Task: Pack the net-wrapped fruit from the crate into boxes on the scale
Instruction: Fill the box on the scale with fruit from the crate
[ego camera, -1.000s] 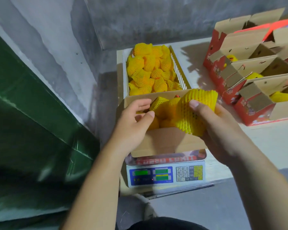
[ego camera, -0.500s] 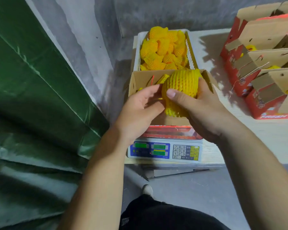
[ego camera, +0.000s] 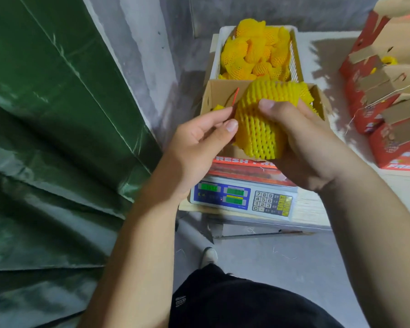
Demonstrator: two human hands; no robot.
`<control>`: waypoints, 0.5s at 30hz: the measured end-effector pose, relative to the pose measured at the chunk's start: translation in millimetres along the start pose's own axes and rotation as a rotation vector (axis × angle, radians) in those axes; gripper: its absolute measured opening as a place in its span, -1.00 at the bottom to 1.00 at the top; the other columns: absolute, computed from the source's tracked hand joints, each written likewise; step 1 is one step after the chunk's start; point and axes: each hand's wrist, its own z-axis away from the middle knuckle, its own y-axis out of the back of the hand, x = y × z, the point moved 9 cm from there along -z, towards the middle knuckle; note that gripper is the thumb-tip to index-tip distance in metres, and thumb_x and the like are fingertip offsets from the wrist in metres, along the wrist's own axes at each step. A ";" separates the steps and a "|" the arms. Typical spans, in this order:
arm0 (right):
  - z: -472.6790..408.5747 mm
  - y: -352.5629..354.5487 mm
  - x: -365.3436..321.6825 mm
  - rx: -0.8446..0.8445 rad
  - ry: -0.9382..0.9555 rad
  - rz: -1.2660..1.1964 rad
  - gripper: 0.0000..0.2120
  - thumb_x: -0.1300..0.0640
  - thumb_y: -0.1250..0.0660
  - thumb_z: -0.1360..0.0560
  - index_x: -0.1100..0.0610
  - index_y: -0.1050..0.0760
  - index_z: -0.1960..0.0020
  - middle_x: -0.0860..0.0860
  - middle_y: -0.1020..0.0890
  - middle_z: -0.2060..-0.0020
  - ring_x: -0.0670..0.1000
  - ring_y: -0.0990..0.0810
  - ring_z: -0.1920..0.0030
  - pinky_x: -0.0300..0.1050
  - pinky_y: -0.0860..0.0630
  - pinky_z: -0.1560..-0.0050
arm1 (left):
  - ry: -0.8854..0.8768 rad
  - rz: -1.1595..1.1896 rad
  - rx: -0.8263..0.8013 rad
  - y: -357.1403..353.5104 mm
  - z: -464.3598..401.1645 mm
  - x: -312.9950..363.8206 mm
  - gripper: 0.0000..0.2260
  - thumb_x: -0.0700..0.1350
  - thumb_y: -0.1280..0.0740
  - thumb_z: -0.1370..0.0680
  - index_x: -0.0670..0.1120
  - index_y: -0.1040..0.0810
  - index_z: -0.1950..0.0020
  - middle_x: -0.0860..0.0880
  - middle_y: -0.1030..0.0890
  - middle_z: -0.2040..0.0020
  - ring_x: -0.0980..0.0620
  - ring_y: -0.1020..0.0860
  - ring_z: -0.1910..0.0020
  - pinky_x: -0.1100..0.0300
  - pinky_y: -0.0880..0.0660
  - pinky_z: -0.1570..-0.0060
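Observation:
My right hand [ego camera: 303, 140] grips a fruit in yellow foam net [ego camera: 263, 119] from the right, thumb on top, above the near edge of the open cardboard box [ego camera: 219, 91]. My left hand [ego camera: 199, 143] touches the net's left edge with thumb and fingertips, palm turned up. The box stands on the electronic scale [ego camera: 242, 200]. Behind the box, a white crate [ego camera: 294, 53] holds several more net-wrapped fruits [ego camera: 253, 50]. A red strip stands inside the box by its left wall.
Red and brown boxes [ego camera: 386, 95] with raised flaps stand on the table at the right, some showing yellow nets. A green tarp [ego camera: 45, 138] hangs at the left. A grey wall is behind the crate. My shoe and dark trousers are below.
The fruit in my right hand has come nearer and lower, over the box's near edge. My left hand has shifted to the net's left edge. The camera has tilted down.

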 end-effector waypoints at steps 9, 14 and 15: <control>0.3 -9.2 13.4 0.002 -0.071 -0.182 -0.44 0.15 -0.30 -0.58 0.33 -0.31 -0.52 0.34 -0.54 -0.28 0.20 -0.61 -0.17 0.14 -0.63 -0.17 | -0.011 -0.023 -0.047 3.0 6.8 -1.4 -0.58 0.13 -0.39 -0.61 0.11 -0.53 -0.46 0.12 -0.65 -0.35 0.12 -0.60 -0.35 0.16 -0.56 -0.29; 6.6 -5.4 24.7 -0.010 -0.091 -0.208 -0.38 0.16 -0.34 -0.53 0.29 -0.30 -0.54 0.32 -0.53 -0.37 0.22 -0.61 -0.24 0.15 -0.63 -0.16 | -0.015 -0.042 -0.047 14.5 12.1 -0.1 -0.73 -0.03 -0.30 -0.71 0.16 -0.59 -0.40 0.18 -0.70 -0.24 0.18 -0.65 -0.19 0.32 -0.54 -0.16; 7.1 -2.2 28.7 0.013 -0.098 -0.209 -0.37 0.14 -0.34 -0.52 0.28 -0.30 -0.54 0.31 -0.54 -0.36 0.21 -0.62 -0.23 0.12 -0.64 -0.11 | -0.012 -0.043 -0.026 18.5 11.8 -1.8 -0.73 -0.03 -0.29 -0.72 0.16 -0.59 -0.40 0.19 -0.69 -0.25 0.15 -0.66 -0.18 0.30 -0.55 -0.17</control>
